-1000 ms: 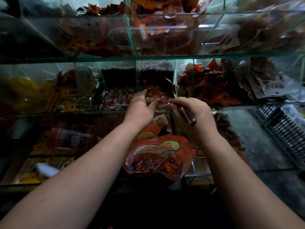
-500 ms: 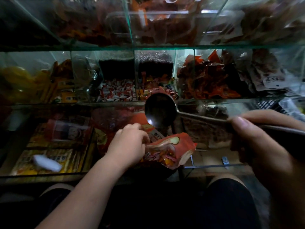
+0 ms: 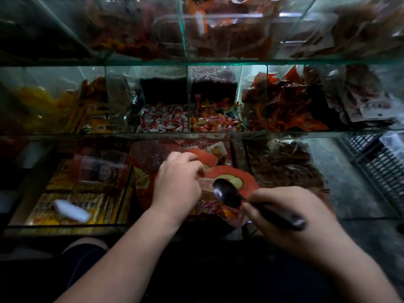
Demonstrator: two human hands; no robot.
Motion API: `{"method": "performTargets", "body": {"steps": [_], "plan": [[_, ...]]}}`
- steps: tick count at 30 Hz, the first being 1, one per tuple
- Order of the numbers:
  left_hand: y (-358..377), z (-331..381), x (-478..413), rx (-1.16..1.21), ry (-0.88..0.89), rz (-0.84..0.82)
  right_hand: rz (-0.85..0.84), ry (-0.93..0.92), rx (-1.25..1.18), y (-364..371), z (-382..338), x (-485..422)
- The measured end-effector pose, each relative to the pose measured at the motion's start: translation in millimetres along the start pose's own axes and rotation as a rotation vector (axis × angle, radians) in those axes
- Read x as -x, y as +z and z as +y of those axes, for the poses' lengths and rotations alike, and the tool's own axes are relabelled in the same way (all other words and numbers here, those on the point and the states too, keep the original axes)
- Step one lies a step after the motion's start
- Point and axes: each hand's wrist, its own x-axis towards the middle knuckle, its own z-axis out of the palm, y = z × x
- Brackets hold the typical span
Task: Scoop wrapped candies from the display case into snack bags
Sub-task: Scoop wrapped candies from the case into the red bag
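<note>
Head view: a person's two bare forearms are seen reaching forward and down to a tiered glass case.
Display case [image 3: 182, 36]: three glass tiers are split by upright panes; dark red and orange packets are heaped in the top tier and at the right of the middle tier.
Snack bag [image 3: 248, 179]: an orange-red bag is held over the bottom tier, in front of the middle compartment, between the two hands; coloured wrappers are seen inside it.
Right hand [image 3: 290, 213]: the fingers are curled round the handle of the spoon, with the handle's end laid across the back of the hand.
Left hand [image 3: 177, 184]: the fingers are bent down onto the bag's upper left edge, which is gripped; the fingertips are hidden behind the knuckles.
Spoon [image 3: 227, 193]: a dark metal spoon is pointed left, its bowl placed over the bag's mouth, just beside the left hand; what lies in the bowl cannot be told.
White object [image 3: 70, 209]: it is laid on yellow packets in the bottom-left compartment; its kind cannot be told.
Wrapped candies [image 3: 216, 122]: mixed red, yellow and orange pieces are piled in a middle-tier compartment above the bag.
Red-and-white candies [image 3: 162, 121]: these are piled in the compartment just to the left.
</note>
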Motion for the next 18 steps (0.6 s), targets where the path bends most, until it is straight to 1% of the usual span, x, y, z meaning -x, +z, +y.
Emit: {"method": "performTargets", "body": {"steps": [2,3,4,5,6,8,9,11,15,18], "plan": [[4,12,10,0.148,0.178,-0.011,-0.198,0.021,0.199,17,7,-12],[7,16,15,0.181,0.195,-0.091,-0.263,0.036,0.23,28,12,-18],[12,18,18,0.187,0.15,-0.204,-0.31,0.038,0.207,39,16,-19],[16,17,21,0.156,0.058,-0.317,-0.317,0.053,0.182,47,19,-19],[22,12,24,0.098,-0.033,-0.409,-0.289,0.058,0.157,54,22,-18],[34,0,33,0.012,-0.166,-0.514,-0.252,0.099,0.132,69,30,-12],[38,-4,38,-0.011,-0.199,-0.535,-0.209,0.104,0.112,74,33,-11],[45,-6,45,-0.045,-0.21,-0.523,-0.132,0.114,0.091,80,33,-12],[49,-8,48,-0.013,-0.254,-0.455,-0.004,0.168,0.023,91,30,-25],[49,-10,49,0.038,-0.266,-0.404,0.072,0.308,-0.156,91,33,-36]]}}
